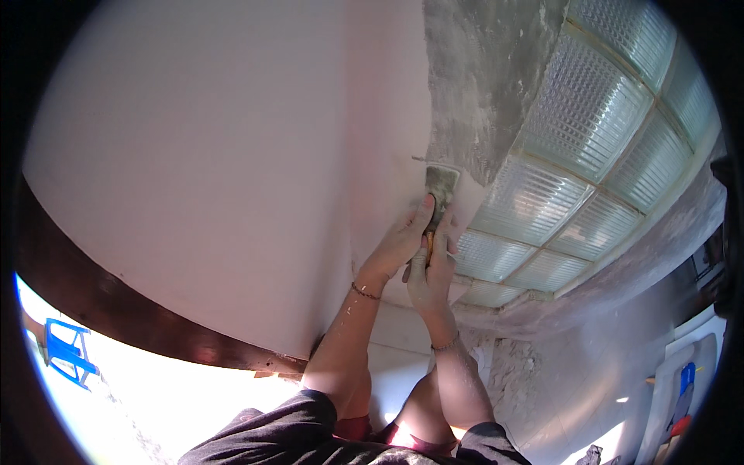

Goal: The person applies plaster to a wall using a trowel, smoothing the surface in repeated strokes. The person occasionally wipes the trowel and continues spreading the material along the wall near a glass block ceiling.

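Both hands are on one putty knife with a wide, plaster-smeared blade, its edge against the wall just below a grey plastered strip. My right hand is closed round its orange-brown handle. From the left, my left hand grips the knife where blade and handle meet, with its thumb on the blade. Its other fingers are partly hidden. A thin ridge of paste shows along the blade's top edge. Whitish dust coats both hands, and specks of it dot the forearms.
A smooth pale wall fills the left, with a dark brown wooden edge below. Glass blocks form a window at right. A blue plastic stool stands lower left; tools lie at the lower right.
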A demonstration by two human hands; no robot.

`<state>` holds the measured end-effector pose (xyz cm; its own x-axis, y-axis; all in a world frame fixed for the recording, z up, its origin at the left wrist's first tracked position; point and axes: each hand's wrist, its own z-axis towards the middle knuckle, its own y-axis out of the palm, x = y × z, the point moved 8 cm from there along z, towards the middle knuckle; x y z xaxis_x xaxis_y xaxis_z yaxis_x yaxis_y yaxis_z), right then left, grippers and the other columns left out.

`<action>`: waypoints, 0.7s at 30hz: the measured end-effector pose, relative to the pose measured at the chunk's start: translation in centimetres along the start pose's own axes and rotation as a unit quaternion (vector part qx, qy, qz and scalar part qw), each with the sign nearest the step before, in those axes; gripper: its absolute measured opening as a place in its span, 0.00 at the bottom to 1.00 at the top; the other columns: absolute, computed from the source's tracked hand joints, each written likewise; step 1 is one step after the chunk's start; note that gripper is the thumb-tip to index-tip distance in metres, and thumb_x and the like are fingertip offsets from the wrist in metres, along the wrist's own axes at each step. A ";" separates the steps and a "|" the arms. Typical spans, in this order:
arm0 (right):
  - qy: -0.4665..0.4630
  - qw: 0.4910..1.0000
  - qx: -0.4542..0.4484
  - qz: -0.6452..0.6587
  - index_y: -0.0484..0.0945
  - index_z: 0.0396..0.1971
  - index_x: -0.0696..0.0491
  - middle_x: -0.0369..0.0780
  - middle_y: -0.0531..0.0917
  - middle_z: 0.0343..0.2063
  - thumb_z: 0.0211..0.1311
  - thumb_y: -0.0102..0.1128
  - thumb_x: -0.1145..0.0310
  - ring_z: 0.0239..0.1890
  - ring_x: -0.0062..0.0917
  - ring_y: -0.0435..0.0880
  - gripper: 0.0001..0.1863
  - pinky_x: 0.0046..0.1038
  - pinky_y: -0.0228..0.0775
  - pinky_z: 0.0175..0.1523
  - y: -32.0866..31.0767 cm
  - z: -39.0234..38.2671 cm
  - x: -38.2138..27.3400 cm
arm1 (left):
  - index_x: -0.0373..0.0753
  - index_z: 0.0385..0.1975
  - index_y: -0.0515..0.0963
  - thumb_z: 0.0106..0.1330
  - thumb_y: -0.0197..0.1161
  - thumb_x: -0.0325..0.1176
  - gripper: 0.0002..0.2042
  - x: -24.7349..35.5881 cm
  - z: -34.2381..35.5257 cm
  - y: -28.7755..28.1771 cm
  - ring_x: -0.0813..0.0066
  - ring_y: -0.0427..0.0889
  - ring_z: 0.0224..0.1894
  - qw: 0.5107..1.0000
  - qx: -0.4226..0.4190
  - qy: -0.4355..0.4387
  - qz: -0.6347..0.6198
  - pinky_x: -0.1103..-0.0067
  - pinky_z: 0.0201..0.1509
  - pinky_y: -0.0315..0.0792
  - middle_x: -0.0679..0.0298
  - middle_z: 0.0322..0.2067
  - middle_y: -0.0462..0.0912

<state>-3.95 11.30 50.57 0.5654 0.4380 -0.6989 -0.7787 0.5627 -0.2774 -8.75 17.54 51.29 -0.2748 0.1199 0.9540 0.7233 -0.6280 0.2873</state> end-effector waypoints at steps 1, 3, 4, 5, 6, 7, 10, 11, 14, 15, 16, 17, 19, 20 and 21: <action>0.003 1.000 -0.003 0.010 0.43 0.73 0.56 0.39 0.76 0.28 0.70 0.42 0.78 0.12 0.18 0.72 0.34 0.22 0.66 0.17 0.1 0.0 0.0 | 0.35 0.43 0.78 0.75 0.39 0.60 0.31 0.0 0.0 -0.3 0.79 0.80 0.28 1.000 0.019 0.000 0.010 0.82 0.34 0.74 0.62 0.27 0.83; 0.004 0.999 -0.010 0.031 0.44 0.73 0.57 0.41 0.78 0.30 0.67 0.40 0.82 0.12 0.19 0.73 0.35 0.23 0.68 0.18 0.1 0.0 -0.1 | 0.35 0.43 0.77 0.75 0.39 0.59 0.30 0.1 0.0 -0.5 0.80 0.78 0.29 0.999 0.035 0.000 0.020 0.83 0.36 0.73 0.62 0.29 0.81; 0.010 0.999 -0.022 0.025 0.47 0.72 0.59 0.44 0.78 0.32 0.66 0.43 0.81 0.19 0.27 0.75 0.34 0.28 0.69 0.25 0.3 0.0 -0.1 | 0.35 0.43 0.77 0.75 0.40 0.59 0.30 0.6 -0.1 -0.6 0.81 0.77 0.30 0.999 0.041 0.024 0.020 0.83 0.37 0.72 0.63 0.29 0.80; 0.017 0.999 -0.033 0.020 0.49 0.70 0.61 0.47 0.78 0.33 0.65 0.45 0.81 0.25 0.35 0.77 0.33 0.32 0.70 0.32 0.5 0.0 -0.1 | 0.35 0.43 0.77 0.75 0.41 0.58 0.29 0.7 -0.2 -0.7 0.82 0.76 0.31 0.998 0.048 0.032 0.018 0.83 0.38 0.71 0.65 0.30 0.79; 0.016 0.999 -0.035 0.020 0.51 0.70 0.61 0.49 0.78 0.34 0.65 0.46 0.80 0.29 0.40 0.77 0.33 0.35 0.70 0.36 0.6 0.0 -0.1 | 0.35 0.44 0.77 0.75 0.41 0.58 0.29 0.7 -0.2 -1.2 0.82 0.75 0.32 0.997 0.074 0.023 0.023 0.84 0.39 0.71 0.66 0.31 0.78; -0.011 1.000 -0.020 -0.011 0.52 0.69 0.62 0.51 0.78 0.35 0.65 0.48 0.80 0.33 0.44 0.78 0.32 0.38 0.71 0.40 0.5 -0.1 -0.6 | 0.35 0.44 0.77 0.76 0.42 0.57 0.28 0.9 -0.4 -1.1 0.83 0.74 0.33 0.996 0.070 0.041 0.024 0.84 0.40 0.70 0.67 0.31 0.78; -0.106 0.990 0.055 -0.079 0.52 0.69 0.62 0.50 0.79 0.35 0.66 0.45 0.79 0.29 0.41 0.77 0.31 0.37 0.69 0.36 0.3 0.0 -2.2 | 0.36 0.43 0.77 0.76 0.43 0.55 0.26 0.8 -0.4 -1.4 0.84 0.73 0.34 0.993 0.097 0.042 0.045 0.84 0.41 0.69 0.69 0.31 0.77; -0.129 0.984 0.079 -0.097 0.51 0.70 0.62 0.49 0.80 0.33 0.67 0.44 0.79 0.23 0.36 0.76 0.31 0.34 0.68 0.30 0.2 0.1 -2.7 | 0.36 0.43 0.77 0.76 0.44 0.55 0.26 0.7 -0.3 -1.4 0.84 0.73 0.34 0.994 0.091 0.038 0.047 0.84 0.41 0.70 0.70 0.31 0.77; -0.069 0.994 0.071 -0.049 0.48 0.71 0.61 0.44 0.80 0.28 0.72 0.41 0.75 0.15 0.27 0.73 0.30 0.28 0.65 0.22 0.4 0.7 -2.2 | 0.36 0.42 0.78 0.75 0.45 0.56 0.26 0.5 0.2 -1.5 0.81 0.78 0.34 0.994 0.096 0.046 0.007 0.82 0.40 0.73 0.66 0.30 0.80; -0.025 0.998 0.054 -0.016 0.47 0.72 0.60 0.43 0.80 0.26 0.73 0.40 0.73 0.15 0.25 0.73 0.30 0.26 0.65 0.22 0.5 0.7 -1.7 | 0.36 0.41 0.78 0.75 0.45 0.56 0.26 0.2 0.2 -1.6 0.80 0.80 0.33 0.994 0.105 0.033 -0.008 0.81 0.40 0.75 0.63 0.29 0.82; 0.020 0.998 0.038 0.038 0.46 0.72 0.59 0.41 0.79 0.24 0.74 0.39 0.71 0.15 0.22 0.72 0.30 0.25 0.64 0.21 0.6 0.5 -1.3 | 0.36 0.41 0.78 0.75 0.45 0.56 0.26 0.5 0.3 -1.4 0.81 0.79 0.32 0.995 0.091 0.050 -0.005 0.82 0.39 0.74 0.64 0.29 0.82; 0.065 0.993 0.023 0.093 0.45 0.73 0.57 0.39 0.78 0.23 0.76 0.38 0.69 0.15 0.20 0.71 0.30 0.23 0.63 0.20 0.7 0.0 -1.0 | 0.35 0.40 0.77 0.75 0.45 0.55 0.25 0.7 0.2 -1.4 0.82 0.77 0.31 0.995 0.081 0.051 0.006 0.82 0.39 0.73 0.64 0.30 0.82; 0.118 0.976 -0.002 0.184 0.43 0.73 0.55 0.36 0.76 0.21 0.77 0.36 0.66 0.15 0.16 0.70 0.30 0.20 0.62 0.19 1.2 -0.7 -0.9 | 0.35 0.40 0.76 0.76 0.45 0.54 0.25 1.2 0.1 -1.3 0.83 0.77 0.29 0.996 0.061 0.063 0.025 0.83 0.37 0.73 0.64 0.30 0.83; 0.129 0.967 -0.012 0.219 0.42 0.74 0.54 0.35 0.75 0.21 0.78 0.36 0.65 0.15 0.14 0.69 0.30 0.19 0.61 0.19 1.5 -1.1 -1.0 | 0.35 0.40 0.75 0.76 0.44 0.54 0.25 1.6 -0.1 -1.2 0.82 0.77 0.28 0.996 0.051 0.073 0.032 0.82 0.35 0.73 0.63 0.30 0.84; 0.138 0.954 -0.031 0.266 0.41 0.74 0.53 0.33 0.74 0.20 0.78 0.35 0.64 0.14 0.12 0.68 0.30 0.17 0.60 0.18 1.9 -1.2 -1.0 | 0.36 0.40 0.75 0.76 0.44 0.54 0.24 2.1 -0.3 -1.2 0.82 0.78 0.27 0.995 0.040 0.084 0.039 0.82 0.34 0.74 0.62 0.30 0.85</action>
<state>-6.30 11.09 49.92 -0.0001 0.4437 -0.8962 -0.9546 0.2670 0.1323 -10.31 18.31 52.89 -0.3135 -0.0618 0.9476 0.7927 -0.5665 0.2253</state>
